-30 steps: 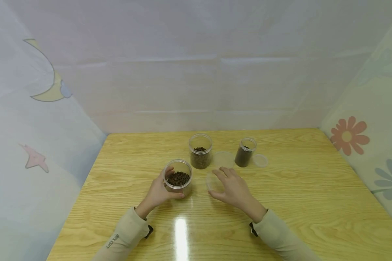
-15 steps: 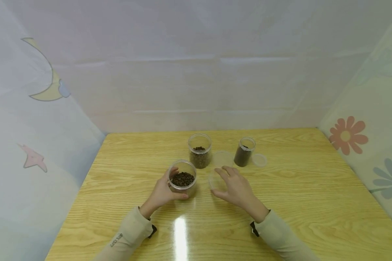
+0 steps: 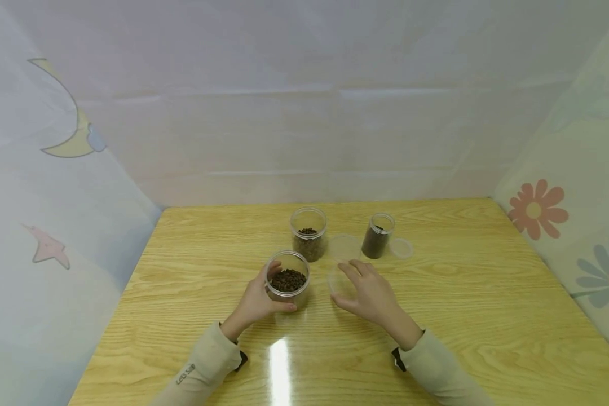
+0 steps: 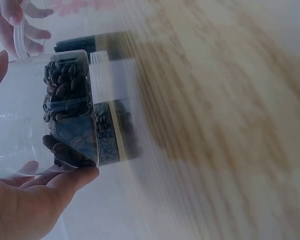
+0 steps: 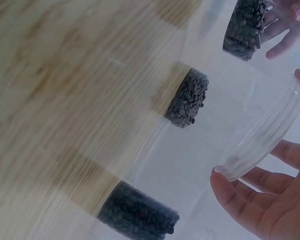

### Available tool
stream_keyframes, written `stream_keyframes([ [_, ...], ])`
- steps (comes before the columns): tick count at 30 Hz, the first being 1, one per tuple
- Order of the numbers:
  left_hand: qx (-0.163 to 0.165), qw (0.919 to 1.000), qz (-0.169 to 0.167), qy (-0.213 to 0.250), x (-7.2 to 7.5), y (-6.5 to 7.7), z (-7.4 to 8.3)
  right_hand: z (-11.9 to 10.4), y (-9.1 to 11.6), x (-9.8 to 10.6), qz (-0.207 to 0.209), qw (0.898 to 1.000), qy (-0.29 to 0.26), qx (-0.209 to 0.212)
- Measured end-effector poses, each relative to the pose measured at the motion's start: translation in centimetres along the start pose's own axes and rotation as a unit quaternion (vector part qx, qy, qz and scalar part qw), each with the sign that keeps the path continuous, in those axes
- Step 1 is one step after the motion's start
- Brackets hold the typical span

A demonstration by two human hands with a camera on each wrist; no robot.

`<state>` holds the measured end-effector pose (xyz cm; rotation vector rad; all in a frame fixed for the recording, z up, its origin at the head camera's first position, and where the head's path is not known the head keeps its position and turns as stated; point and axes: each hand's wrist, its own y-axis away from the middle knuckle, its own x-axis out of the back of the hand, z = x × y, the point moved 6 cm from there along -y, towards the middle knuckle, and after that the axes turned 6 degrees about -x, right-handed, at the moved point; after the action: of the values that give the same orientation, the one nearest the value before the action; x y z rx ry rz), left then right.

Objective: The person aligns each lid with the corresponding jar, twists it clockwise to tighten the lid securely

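Observation:
My left hand (image 3: 261, 296) grips a clear jar (image 3: 287, 299) of dark coffee beans (image 4: 70, 115) from its left side, thumb in front and fingers behind. The jar is upright and uncovered. Just to its right, my right hand (image 3: 367, 293) holds a clear round lid (image 5: 262, 137) by the edge, fingertips and thumb on its rim. In the head view the lid hardly stands out against the wood, and the hand covers part of it. A gap separates lid and jar.
Behind the held jar stands a second open jar (image 3: 309, 245) partly filled with beans. A narrower jar (image 3: 376, 243) with dark contents is at the back right, a small lid (image 3: 401, 248) beside it. Another clear lid (image 3: 344, 246) lies between those jars on the wooden table (image 3: 487, 304).
My left hand has carried the jar slightly to the right. My right hand and its lid have also shifted a little to the right, and the grips look the same.

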<state>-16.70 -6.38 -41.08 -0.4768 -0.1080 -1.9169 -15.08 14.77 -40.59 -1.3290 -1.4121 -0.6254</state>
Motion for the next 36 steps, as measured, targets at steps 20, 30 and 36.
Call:
stream_keyframes([
  [20, -0.031, 0.9994, -0.012, -0.01, -1.7, -0.9, -4.1, 0.6, 0.7, 0.4, 0.008, 1.0, -0.002, -0.023],
  [30, -0.027, 0.9995, -0.016, -0.003, -2.3, -1.1, -3.8, 1.1, 1.1, 0.7, 0.015, 1.0, -0.001, -0.025],
  [36, -0.027, 0.9994, -0.022, 0.002, -2.4, -1.1, -2.2, 1.4, 1.2, 0.8, 0.014, 0.999, 0.002, -0.03],
])
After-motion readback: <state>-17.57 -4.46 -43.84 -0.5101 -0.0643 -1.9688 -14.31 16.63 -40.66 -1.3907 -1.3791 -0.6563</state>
